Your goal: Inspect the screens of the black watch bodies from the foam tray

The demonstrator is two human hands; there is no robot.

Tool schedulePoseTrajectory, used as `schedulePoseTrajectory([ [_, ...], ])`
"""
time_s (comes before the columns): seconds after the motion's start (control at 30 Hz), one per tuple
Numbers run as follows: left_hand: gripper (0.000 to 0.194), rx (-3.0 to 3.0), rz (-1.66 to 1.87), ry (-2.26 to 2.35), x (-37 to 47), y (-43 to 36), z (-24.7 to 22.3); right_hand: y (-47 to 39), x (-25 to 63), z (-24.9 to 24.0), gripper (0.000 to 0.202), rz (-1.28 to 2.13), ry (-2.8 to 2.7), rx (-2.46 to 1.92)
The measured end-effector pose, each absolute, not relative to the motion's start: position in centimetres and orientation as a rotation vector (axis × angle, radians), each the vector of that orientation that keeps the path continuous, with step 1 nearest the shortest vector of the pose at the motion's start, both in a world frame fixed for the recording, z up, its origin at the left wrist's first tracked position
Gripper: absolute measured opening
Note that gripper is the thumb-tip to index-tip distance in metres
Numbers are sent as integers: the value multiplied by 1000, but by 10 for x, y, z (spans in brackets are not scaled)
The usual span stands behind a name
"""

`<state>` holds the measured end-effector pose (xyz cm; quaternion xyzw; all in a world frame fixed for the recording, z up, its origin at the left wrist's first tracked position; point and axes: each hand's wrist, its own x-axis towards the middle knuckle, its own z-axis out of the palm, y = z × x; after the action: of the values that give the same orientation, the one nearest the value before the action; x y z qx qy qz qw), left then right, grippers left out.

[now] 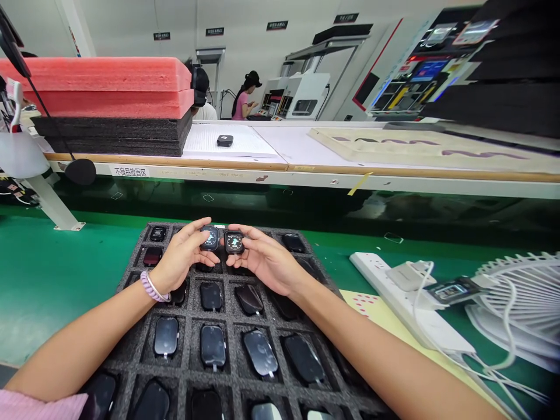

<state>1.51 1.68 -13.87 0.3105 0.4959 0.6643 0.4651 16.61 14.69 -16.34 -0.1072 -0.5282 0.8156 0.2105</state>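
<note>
My left hand [186, 252] grips a smartwatch body [210, 238] by its edges, its screen lit with a watch face. In my right hand [266, 256] is a second smartwatch [234, 242], also lit with a dial. The two watches are side by side, a small gap between them. Both hands are above the far part of a grey foam tray [187, 332]. Its square compartments hold several dark-screened watches, such as one watch [213, 345] with a small clear tab at its lower edge. My forearms cover some compartments.
A white power strip [371, 265] with cables and a white fan [520, 291] occupy the right side. Ahead runs a shelf [289, 169] bearing red foam blocks [100, 87], a lone watch [224, 140] and a cream tray [332, 146]. Two people are beyond it.
</note>
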Motion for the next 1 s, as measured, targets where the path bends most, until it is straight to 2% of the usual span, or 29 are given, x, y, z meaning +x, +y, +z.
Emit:
schedulePoseTrajectory([
  [0.17,45,855,1619,1253,16,16,-139,145,168,-163,41,2216,-1514,-260],
  [1.0,40,974,1583,1297,18,18,-143,144,168,-166,41,2143,-1622,-216],
])
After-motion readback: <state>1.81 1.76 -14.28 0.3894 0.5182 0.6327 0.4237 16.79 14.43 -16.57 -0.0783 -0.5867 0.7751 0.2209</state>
